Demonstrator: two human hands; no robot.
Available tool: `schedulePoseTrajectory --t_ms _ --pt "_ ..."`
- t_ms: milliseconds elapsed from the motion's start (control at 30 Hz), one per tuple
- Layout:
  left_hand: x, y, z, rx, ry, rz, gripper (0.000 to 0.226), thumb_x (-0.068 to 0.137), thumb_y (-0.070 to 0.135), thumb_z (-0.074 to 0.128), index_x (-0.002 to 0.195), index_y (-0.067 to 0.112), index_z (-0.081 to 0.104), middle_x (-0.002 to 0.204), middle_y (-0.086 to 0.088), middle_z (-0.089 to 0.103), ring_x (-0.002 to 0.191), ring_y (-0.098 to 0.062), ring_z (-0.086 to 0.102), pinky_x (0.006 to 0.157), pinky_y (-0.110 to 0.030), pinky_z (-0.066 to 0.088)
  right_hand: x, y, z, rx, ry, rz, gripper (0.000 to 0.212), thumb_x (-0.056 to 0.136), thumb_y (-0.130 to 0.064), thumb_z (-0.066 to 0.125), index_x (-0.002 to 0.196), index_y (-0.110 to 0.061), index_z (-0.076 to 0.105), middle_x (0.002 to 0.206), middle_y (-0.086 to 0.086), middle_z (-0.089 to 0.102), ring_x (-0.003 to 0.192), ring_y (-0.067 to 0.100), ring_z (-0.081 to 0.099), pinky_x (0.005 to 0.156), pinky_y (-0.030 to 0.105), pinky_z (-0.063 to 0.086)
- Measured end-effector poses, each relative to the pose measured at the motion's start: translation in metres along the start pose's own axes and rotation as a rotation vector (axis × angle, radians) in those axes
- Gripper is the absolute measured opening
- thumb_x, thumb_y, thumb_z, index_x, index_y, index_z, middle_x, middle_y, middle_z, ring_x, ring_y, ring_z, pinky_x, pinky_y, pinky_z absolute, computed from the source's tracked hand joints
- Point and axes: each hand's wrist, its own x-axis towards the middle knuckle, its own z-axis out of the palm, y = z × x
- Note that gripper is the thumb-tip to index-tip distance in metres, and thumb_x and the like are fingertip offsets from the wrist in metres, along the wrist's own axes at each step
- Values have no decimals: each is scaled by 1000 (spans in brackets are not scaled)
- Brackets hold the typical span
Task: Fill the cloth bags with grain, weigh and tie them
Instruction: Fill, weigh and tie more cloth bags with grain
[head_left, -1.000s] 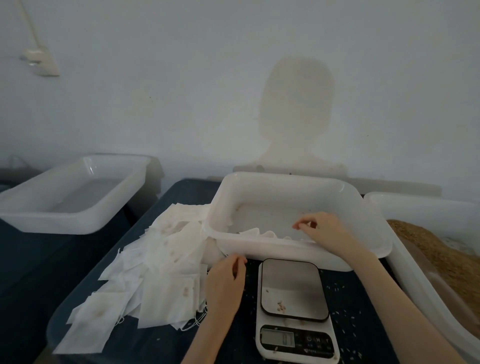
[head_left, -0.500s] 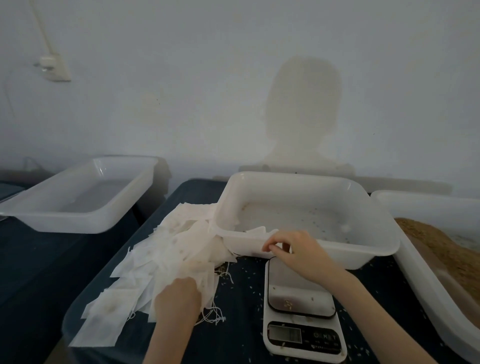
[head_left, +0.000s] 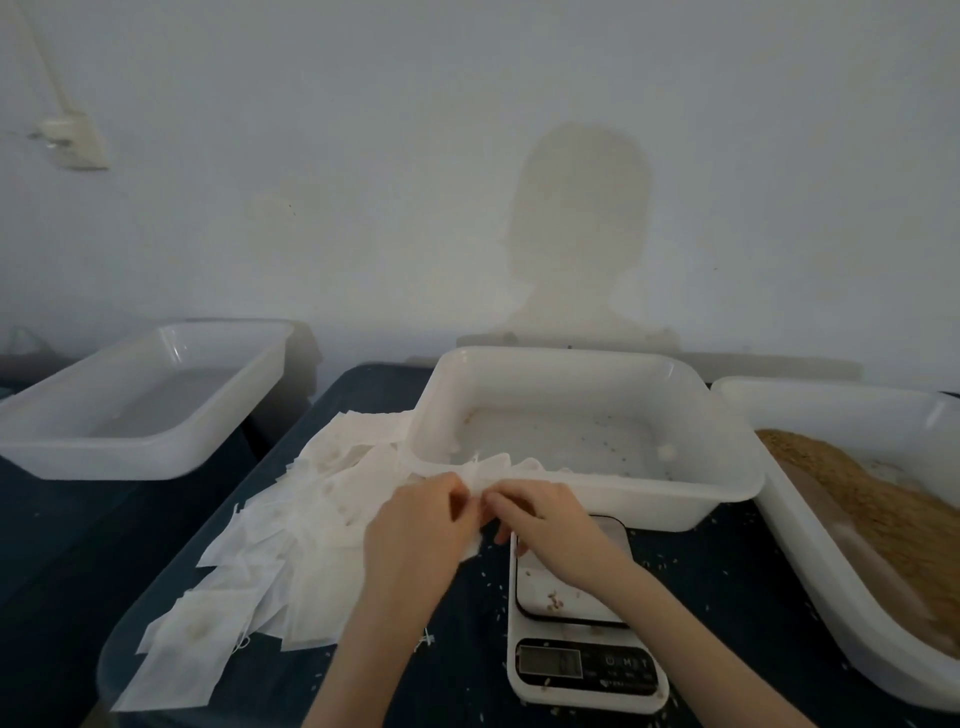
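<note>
My left hand (head_left: 415, 525) and my right hand (head_left: 540, 512) meet in front of the middle white tub (head_left: 727, 499), both pinching one small white cloth bag (head_left: 485, 467) at its upper edge. The bag rises just above the tub's near rim. A heap of flat white cloth bags (head_left: 291, 540) with loose strings lies to the left on the dark surface. The white kitchen scale (head_left: 576, 613) sits under my right wrist, a few grains on its plate. Brown grain (head_left: 893, 509) fills the tub at the right.
The grain tub's white rim (head_left: 810, 566) runs along the right edge. Another white tub (head_left: 140, 400) stands at the left on a separate dark surface. Stray grains dot the dark tabletop (head_left: 467, 675) round the scale. A wall is close behind.
My left hand left the bag heap and rose to meet my right hand, which now holds the bag at the tub's near rim. Both hands pinch the same bag.
</note>
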Motion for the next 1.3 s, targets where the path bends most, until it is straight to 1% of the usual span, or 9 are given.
schedulePoseTrajectory --t_ms 100,300,433,633,833,900,1100,1200,1300 --pt "7 21 11 -116 -40 113 14 91 36 54 82 27 59 71 12 59 59 1 51 53 -8 37 -2 2 -5 149 76 37 31 101 -25 42 93 -10 68 88 13 67 77 23 64 61 21 54" --pt "15 36 25 -332 -187 202 7 88 31 63 82 26 62 76 11 62 69 0 56 64 -8 41 -15 17 -34 378 140 265 22 93 -35 58 86 -19 71 75 -5 72 70 7 68 64 15 52" --pt "15 43 31 -280 -51 132 6 88 31 62 83 29 59 73 13 60 65 1 55 58 -8 40 -23 22 -51 336 267 306 6 87 -22 68 90 -18 65 80 -2 75 66 7 70 56 12 49" --pt "4 79 43 -29 193 62 22 88 27 55 107 30 43 71 13 49 69 -7 43 48 -13 21 -31 16 -37 -462 530 108 22 91 -13 56 91 -26 38 75 -7 58 61 12 59 54 24 50" --pt "7 88 41 -153 136 94 24 88 26 56 103 28 38 66 9 52 62 -6 52 53 -20 43 -32 15 -36 -373 647 -46 14 84 -12 69 77 -21 62 106 -19 65 68 4 63 59 24 53" --pt "3 88 40 -163 136 116 24 87 25 56 101 30 37 63 9 50 58 -3 50 49 -16 38 -35 16 -35 -317 675 -43 14 81 -14 73 76 -24 65 109 -26 63 67 -2 63 58 21 53" --pt "-2 91 43 -190 117 177 27 86 26 56 95 34 32 59 11 46 58 -2 47 48 -15 35 -36 19 -38 -291 597 75 25 84 -11 65 71 -33 66 105 -31 58 76 -4 61 61 13 48" --pt "-1 91 46 -157 76 215 23 87 25 53 97 33 35 62 9 49 59 -2 49 52 -17 41 -36 22 -42 -335 464 79 29 85 -7 57 63 -25 62 75 -18 62 65 4 55 57 24 47" --pt "2 90 50 -255 -4 232 25 84 20 56 91 34 37 59 9 49 55 -1 49 51 -13 38 -35 26 -47 -374 334 139 35 85 -8 51 55 -26 49 56 -6 51 51 7 41 51 20 35"
